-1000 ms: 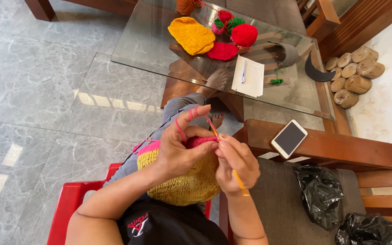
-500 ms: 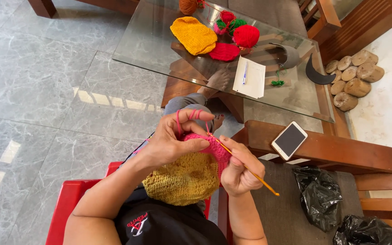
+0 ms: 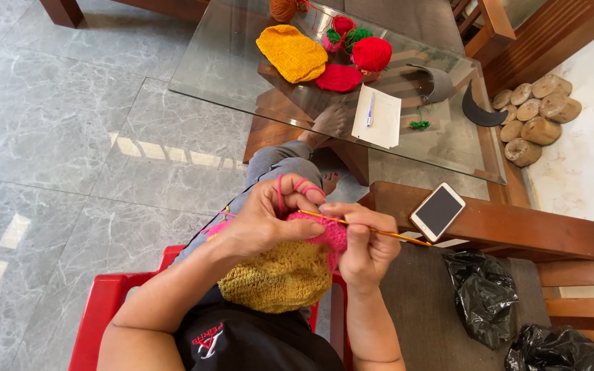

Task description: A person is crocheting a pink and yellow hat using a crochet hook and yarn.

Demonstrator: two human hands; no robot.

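Observation:
My left hand (image 3: 269,220) grips the pink and mustard-yellow crochet piece (image 3: 280,275) resting on my lap, with pink yarn (image 3: 290,189) looped over its fingers. My right hand (image 3: 366,251) pinches a thin orange crochet hook (image 3: 386,233) that lies nearly level, its tip at the pink edge and its tail pointing right toward the phone. Both hands meet just above my knees. I sit on a red plastic chair (image 3: 104,302).
A glass coffee table (image 3: 242,82) ahead holds a yellow knitted piece (image 3: 291,51), red and pink yarn items (image 3: 371,53), and a notepad with a pen (image 3: 377,117). A phone (image 3: 437,211) lies on a wooden bench arm (image 3: 517,227). Black plastic bags (image 3: 479,292) and round stones (image 3: 534,117) sit at right.
The hook swung from pointing down-right to nearly level. My hands rose slightly, and my left fingers curled down over the pink work.

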